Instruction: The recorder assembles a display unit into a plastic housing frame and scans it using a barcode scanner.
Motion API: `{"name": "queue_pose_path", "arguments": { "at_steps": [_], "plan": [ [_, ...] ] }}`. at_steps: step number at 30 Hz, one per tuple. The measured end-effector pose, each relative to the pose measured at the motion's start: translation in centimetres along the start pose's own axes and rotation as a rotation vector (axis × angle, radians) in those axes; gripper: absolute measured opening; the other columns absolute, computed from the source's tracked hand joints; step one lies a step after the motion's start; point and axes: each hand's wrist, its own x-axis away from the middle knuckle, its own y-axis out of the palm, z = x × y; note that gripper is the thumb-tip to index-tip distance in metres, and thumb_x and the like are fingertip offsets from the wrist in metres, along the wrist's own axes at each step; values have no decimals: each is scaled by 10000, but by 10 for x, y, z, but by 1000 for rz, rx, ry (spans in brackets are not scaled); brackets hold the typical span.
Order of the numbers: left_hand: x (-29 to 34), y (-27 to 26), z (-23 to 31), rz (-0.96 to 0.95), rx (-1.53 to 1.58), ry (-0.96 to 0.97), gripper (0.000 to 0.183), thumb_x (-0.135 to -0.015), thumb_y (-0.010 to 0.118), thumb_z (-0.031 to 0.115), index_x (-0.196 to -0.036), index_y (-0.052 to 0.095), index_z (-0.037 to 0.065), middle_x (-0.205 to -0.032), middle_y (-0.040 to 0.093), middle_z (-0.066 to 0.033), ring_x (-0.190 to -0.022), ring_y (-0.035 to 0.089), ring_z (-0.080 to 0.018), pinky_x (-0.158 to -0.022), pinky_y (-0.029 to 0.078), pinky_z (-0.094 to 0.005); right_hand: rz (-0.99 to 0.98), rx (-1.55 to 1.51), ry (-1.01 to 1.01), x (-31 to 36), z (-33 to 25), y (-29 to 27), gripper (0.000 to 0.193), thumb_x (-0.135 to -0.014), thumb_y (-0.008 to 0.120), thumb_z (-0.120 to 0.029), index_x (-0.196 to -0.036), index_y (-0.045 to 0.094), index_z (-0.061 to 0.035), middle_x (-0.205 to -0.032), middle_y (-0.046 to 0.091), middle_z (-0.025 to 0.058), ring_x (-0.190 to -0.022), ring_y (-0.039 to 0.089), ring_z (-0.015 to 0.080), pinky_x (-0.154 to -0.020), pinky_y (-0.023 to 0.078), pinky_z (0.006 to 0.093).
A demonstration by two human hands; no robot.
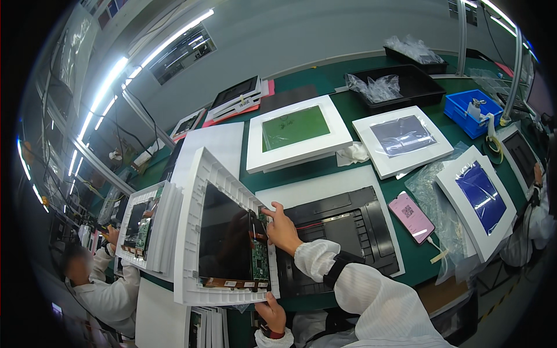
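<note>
The white frame (188, 246), with dark screen (223, 238) and green circuit board (260, 261), is tilted at the left of the black panel (348, 226) on the table (322, 79). The left hand (271, 314) has its grip clamped on the frame's lower edge. The right hand (282, 229) touches the right side; I cannot tell if its grip is closed.

White frame (189, 232), seemingly black panel (223, 238), green board (260, 261)
</note>
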Motion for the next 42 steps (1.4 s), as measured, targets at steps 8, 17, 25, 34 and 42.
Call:
{"name": "queue_pose_path", "arguments": {
  "at_steps": [8, 17, 25, 34, 42],
  "plan": [
    [1, -2, -2, -13, -44, -42, 461, -981, 426, 211, -1304, 321, -100, -1254, 451, -240, -1098, 474, -301, -956, 354, -378, 20, 92, -44, 2, 4, 6, 541, -782, 432, 32, -1295, 258, 16, -1225, 596, 67, -513, 625, 234, -595, 516, 350],
    [1, -1, 5, -11, -44, -53, 442, -978, 423, 203, -1288, 338, -100, -1230, 466, -238, -1073, 484, -303, -945, 360, -381, 92, 215, -141, 1, 12, 10, 537, -786, 444, 27, -1291, 260, 22, -1222, 599, 57, -592, 644, 256, -655, 513, 371],
    [1, -2, 5, -28, -55, -60, 428, -975, 433, 201, -1269, 358, -100, -1205, 473, -238, -1056, 490, -304, -926, 374, -387, 35, 282, -120, 1, 6, 5, 558, -778, 458, 25, -1298, 253, 29, -1229, 591, 70, -729, 653, 301, -735, 503, 406],
    [2, -2, -5, -18, -42, -53, 424, -972, 450, 214, -1240, 376, -106, -1162, 485, -244, -1030, 498, -312, -912, 380, -394, -28, 350, -112, 3, -2, 0, 601, -776, 470, 13, -1324, 226, 28, -1237, 577, 98, -889, 611, 389, -786, 477, 468],
    [1, -1, 2, 7, -54, -13, 402, -969, 443, 196, -1223, 397, -112, -1135, 511, -242, -988, 516, -312, -894, 390, -392, -35, 346, -117, 4, -3, 0, 596, -786, 469, 5, -1327, 220, 25, -1238, 575, 100, -891, 611, 388, -785, 479, 467]
  ]
}}
